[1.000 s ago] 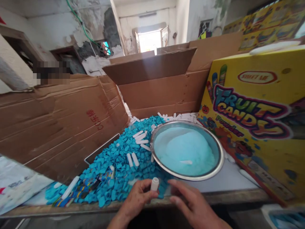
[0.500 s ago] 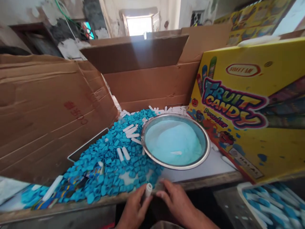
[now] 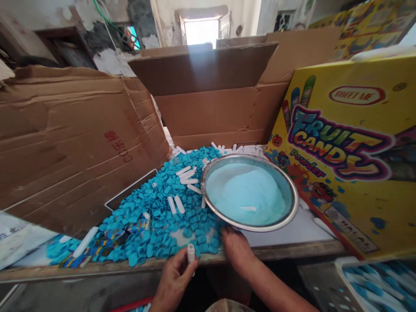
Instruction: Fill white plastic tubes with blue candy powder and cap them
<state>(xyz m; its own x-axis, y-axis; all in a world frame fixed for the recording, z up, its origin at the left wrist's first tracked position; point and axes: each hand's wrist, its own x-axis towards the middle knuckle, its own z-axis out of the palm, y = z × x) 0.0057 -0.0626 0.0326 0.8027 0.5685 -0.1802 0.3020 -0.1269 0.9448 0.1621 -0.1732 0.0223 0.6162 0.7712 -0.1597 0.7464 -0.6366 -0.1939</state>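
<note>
My left hand (image 3: 172,279) is closed around a small white tube (image 3: 190,252), held upright at the table's front edge with its open end up. My right hand (image 3: 236,248) rests on the table edge just right of it, fingers reaching into the pile of blue caps (image 3: 162,212); whether they hold a cap is hidden. A metal bowl (image 3: 294,203) heaped with light blue powder (image 3: 247,195) stands just beyond my right hand. Several loose white tubes (image 3: 188,175) lie on the caps.
Brown cardboard boxes (image 3: 78,143) wall the table's left and back. A yellow "Fruit Candy" box (image 3: 351,147) stands at the right. A tray of filled blue-capped tubes (image 3: 377,281) sits low at the right. A white plastic bag (image 3: 19,238) lies at the left.
My right hand has moved forward from beside the tube into the edge of the cap pile. My left hand keeps the tube, now slightly lower and further left.
</note>
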